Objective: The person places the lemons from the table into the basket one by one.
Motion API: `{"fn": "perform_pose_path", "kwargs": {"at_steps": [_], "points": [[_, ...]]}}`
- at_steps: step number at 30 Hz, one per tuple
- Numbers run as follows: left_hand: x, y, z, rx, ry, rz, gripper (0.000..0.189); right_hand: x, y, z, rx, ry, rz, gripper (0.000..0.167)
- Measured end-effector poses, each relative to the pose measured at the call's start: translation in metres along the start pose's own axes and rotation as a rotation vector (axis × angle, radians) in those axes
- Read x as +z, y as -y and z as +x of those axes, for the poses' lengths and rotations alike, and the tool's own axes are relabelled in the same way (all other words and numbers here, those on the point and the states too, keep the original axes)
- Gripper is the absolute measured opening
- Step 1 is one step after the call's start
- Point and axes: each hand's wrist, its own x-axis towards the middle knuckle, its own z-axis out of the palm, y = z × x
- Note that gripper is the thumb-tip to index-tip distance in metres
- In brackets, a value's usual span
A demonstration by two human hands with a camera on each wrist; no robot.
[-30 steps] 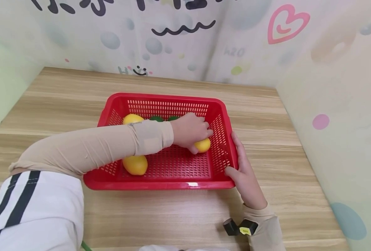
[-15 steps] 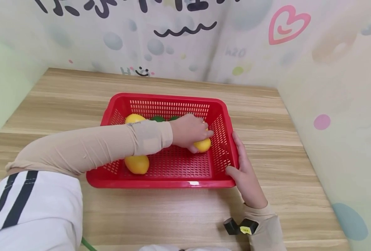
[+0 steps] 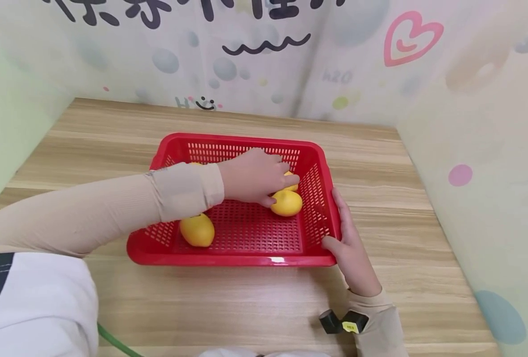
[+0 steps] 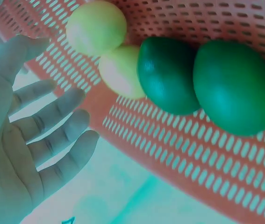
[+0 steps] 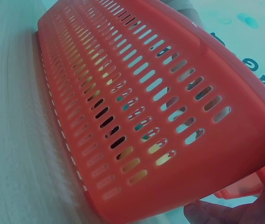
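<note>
A red plastic basket with slotted walls sits on the table. My left hand hovers inside it with loosely spread fingers and nothing in its grasp, beside a lemon. A second lemon lies partly under my fingers in the head view. Two dark green egg-shaped fruits line the far wall in the left wrist view; my arm covers them in the head view. At the front left lies a yellow fruit. My right hand grips the basket's right rim, thumb on the inside.
The wooden table ends at a printed wall behind the basket, with another wall close on the right. A black device is strapped at my right wrist. A green cord shows at the lower left.
My left hand has let go of the lemon and drawn back to the left and slightly away, uncovering it. My right hand keeps its grip on the basket rim.
</note>
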Motion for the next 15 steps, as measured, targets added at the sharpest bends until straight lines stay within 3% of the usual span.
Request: {"fn": "perform_pose_path", "kwargs": {"at_steps": [7, 15], "points": [[-0.012, 0.014, -0.028, -0.081, -0.02, -0.033, 0.055, 0.0, 0.0, 0.0, -0.003, -0.001, 0.002, 0.096], [-0.01, 0.021, -0.044, -0.107, -0.016, -0.047, 0.055, 0.002, 0.001, -0.001, 0.0, -0.008, -0.003, 0.095]]}}
